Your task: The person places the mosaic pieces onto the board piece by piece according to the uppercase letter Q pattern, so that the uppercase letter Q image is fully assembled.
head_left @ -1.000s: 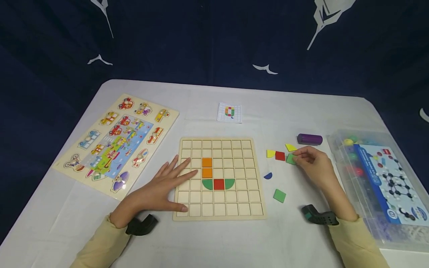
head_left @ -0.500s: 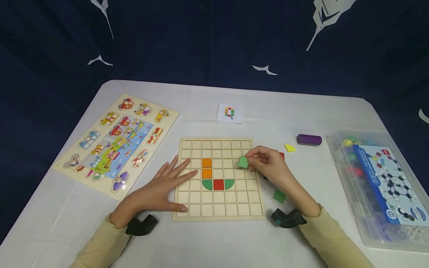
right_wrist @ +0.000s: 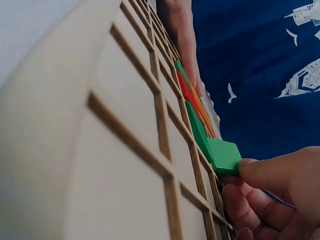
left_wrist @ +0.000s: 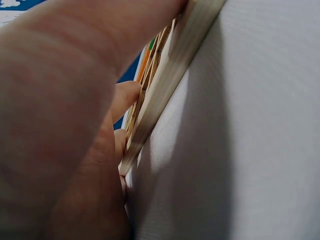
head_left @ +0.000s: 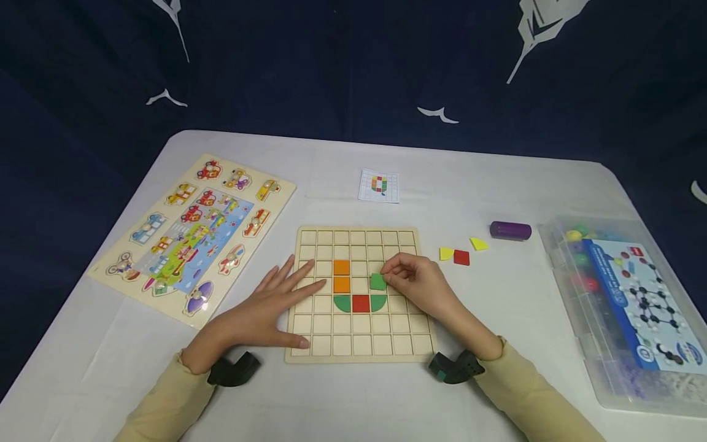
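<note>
A wooden grid board (head_left: 361, 347) lies in the middle of the table. My left hand (head_left: 265, 310) rests on its left edge with fingers spread. Between thumb and fingertips my right hand (head_left: 422, 283) pinches a green square tile (head_left: 378, 282), tilted over a cell just above the right green quarter-round tile (head_left: 378, 302). In the right wrist view the held green tile (right_wrist: 225, 156) is close to the board's surface. Left of that quarter-round sit a red square tile (head_left: 361, 304) and another green quarter-round tile (head_left: 342, 303). Two orange square tiles (head_left: 341, 276) stand in a column above.
Right of the board lie two yellow pieces (head_left: 479, 244), a red square (head_left: 461, 258) and a purple cylinder (head_left: 510, 231). A small pattern card (head_left: 378, 186) is behind the board. A picture puzzle (head_left: 193, 239) lies left; a clear plastic box (head_left: 607, 393) stands right.
My right hand has picked up the green square from the table's right side and carried it left over the board, down to the cell above the green quarter-round. My left hand stays put.
</note>
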Demonstrator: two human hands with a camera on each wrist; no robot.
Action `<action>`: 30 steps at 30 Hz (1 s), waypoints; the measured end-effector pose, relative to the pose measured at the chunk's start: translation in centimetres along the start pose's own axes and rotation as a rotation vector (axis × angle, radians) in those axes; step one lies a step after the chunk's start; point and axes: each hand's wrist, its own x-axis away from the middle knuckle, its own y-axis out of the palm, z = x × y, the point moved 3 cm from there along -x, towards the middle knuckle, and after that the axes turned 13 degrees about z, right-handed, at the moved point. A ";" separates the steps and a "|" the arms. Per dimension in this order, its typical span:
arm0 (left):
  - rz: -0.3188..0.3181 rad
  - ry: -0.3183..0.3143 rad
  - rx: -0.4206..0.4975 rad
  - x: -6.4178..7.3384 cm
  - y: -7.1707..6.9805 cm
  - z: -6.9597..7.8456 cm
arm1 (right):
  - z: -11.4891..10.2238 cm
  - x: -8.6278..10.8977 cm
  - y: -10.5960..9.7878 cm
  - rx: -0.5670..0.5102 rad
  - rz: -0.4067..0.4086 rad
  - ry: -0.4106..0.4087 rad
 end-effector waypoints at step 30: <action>-0.013 0.001 -0.004 0.0 -0.1 0.1 | 2.8 4.0 -9.9 0.115 0.049 0.178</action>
